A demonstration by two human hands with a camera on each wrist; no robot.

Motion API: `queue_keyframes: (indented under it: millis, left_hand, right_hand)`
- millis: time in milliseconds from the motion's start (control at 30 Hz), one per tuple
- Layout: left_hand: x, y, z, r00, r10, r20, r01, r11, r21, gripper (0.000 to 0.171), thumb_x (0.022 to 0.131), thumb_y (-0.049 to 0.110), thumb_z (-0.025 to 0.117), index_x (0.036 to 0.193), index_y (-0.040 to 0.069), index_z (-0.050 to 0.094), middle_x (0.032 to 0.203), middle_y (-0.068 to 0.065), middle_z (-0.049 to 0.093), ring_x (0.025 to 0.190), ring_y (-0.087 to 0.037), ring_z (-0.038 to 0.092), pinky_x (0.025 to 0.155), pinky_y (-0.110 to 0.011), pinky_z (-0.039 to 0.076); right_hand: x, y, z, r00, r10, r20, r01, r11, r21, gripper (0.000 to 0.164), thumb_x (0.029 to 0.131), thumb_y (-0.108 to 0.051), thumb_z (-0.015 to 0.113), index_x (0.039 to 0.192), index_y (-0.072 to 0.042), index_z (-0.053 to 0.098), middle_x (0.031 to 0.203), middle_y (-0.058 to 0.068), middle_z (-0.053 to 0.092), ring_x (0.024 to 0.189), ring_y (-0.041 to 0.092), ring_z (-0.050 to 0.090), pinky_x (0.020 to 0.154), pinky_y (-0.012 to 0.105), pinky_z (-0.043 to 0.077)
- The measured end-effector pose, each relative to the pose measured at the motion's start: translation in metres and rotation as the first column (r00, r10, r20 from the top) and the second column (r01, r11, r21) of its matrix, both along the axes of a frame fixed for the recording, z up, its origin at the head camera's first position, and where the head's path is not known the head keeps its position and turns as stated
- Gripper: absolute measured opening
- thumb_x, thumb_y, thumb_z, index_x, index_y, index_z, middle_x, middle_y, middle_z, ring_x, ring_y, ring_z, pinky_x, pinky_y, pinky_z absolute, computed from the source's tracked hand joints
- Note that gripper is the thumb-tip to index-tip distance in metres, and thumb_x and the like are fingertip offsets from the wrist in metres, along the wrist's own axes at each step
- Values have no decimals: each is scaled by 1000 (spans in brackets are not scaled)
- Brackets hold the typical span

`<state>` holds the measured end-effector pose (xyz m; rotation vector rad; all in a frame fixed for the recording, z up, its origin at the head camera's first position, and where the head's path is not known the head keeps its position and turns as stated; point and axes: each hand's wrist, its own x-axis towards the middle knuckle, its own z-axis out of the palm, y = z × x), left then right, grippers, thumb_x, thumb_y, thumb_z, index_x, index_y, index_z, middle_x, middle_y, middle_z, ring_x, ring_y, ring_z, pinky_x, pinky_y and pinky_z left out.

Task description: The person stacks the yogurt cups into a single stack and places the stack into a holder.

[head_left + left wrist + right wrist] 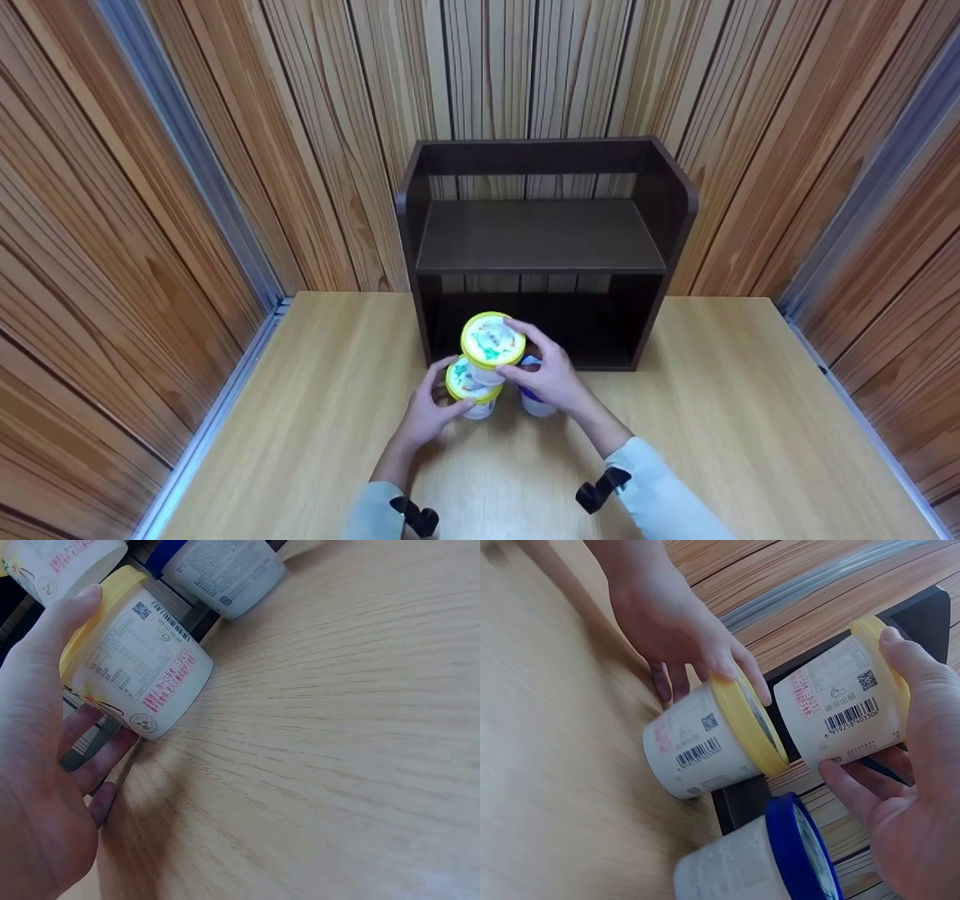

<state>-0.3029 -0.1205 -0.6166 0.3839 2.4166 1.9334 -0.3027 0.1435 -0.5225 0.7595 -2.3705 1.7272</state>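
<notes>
Two white tubs with yellow lids and one white tub with a blue lid are between and beside my hands. My right hand [559,379] grips the upper yellow-lidded tub [840,694] by its lid end, thumb and fingers on opposite sides, off the table. Below and to its left, the other yellow-lidded tub [142,660] stands upright on the table, and my left hand [424,416] holds it round the lid. Just right of that, partly hidden behind my right hand in the head view, the blue-lidded tub [735,866] stands untouched.
A dark brown two-level shelf [540,236] stands on the wooden table [322,420] directly behind the tubs, its lower compartment open toward me. Wood-panelled walls [487,67] enclose the table at the back and sides, with metal strips [202,442] along the side edges.
</notes>
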Motion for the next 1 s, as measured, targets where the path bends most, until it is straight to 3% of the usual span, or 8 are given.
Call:
queue_keyframes:
  millis: [167,500,867,1000]
  left_hand:
    - [1,-2,-1,1000,-10,8,10,1000,3,80,100,18,87,168,14,44,157,-21,64,141,-38,64,121,-59,53]
    - [5,-2,-1,999,-5,46,5,1000,-4,85,101,23,86,171,12,40,159,-22,62,146,-43,62,124,-64,51]
    - [2,-2,1,999,-5,53,4,1000,19,88,100,21,88,172,12,40,157,-22,63,143,-38,62,124,-59,51]
    - [2,-2,3,999,-2,49,1,1000,21,87,99,20,89,172,12,41,157,-22,63,143,-38,62,124,-60,51]
  right_hand:
    - [4,-7,-2,997,49,55,-48,998,-35,76,101,-9,84,167,1,47,165,33,53,135,46,68,102,35,67]
    - [6,-16,-11,988,73,137,-65,996,-57,78,105,-12,80,171,1,41,173,32,44,149,51,57,118,55,59]
    - [4,-20,-15,991,59,121,-55,998,-33,71,107,-15,78,168,-1,46,169,32,49,148,53,59,114,41,63]
    - [5,-21,-14,991,58,124,-54,998,-33,70,107,-16,78,169,-2,46,170,32,49,150,53,58,115,42,63]
